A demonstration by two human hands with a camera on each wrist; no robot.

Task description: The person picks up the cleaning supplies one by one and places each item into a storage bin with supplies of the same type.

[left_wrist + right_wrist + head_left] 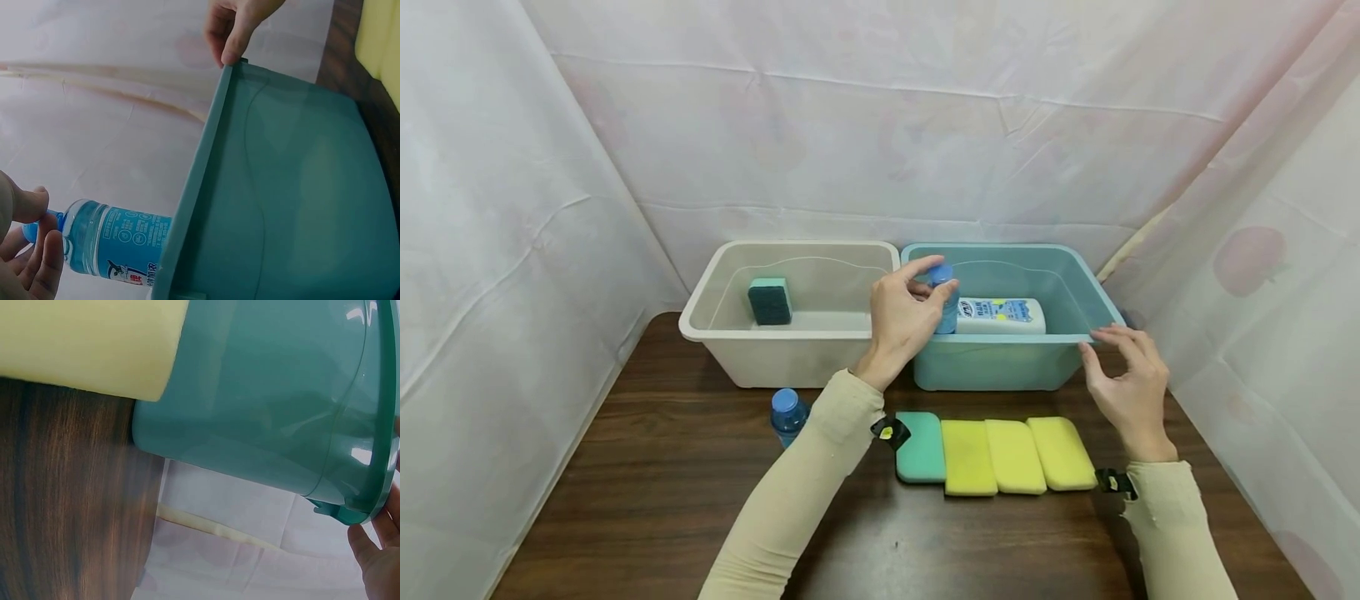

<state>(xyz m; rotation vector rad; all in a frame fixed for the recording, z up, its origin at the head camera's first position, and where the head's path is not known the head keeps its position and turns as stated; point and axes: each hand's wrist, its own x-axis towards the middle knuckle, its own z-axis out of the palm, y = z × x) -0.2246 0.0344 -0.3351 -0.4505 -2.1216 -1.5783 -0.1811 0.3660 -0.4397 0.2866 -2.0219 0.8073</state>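
Note:
My left hand (pixel 904 318) pinches the blue cap of a clear blue-labelled bottle (pixel 128 244). The bottle hangs upright, its lower part inside the teal bin (pixel 992 367), beside a white bottle (pixel 1002 315) lying there with a lemon-patterned label. At the bin's front right corner, my right hand (pixel 1131 387) grips the rim between thumb and fingers; the right wrist view shows its thumb (pixel 362 544) just under that rim. A second blue-capped bottle (pixel 786 408) stands on the table, partly hidden by my left forearm.
Left of the teal bin is a beige bin (pixel 797 358) with a green sponge (pixel 770 302) inside. In front lie a green sponge (pixel 921 450) and several yellow sponges (pixel 1015 454) in a row on the dark wooden table (pixel 662 500). Pale curtains (pixel 850 150) enclose the table's back and sides.

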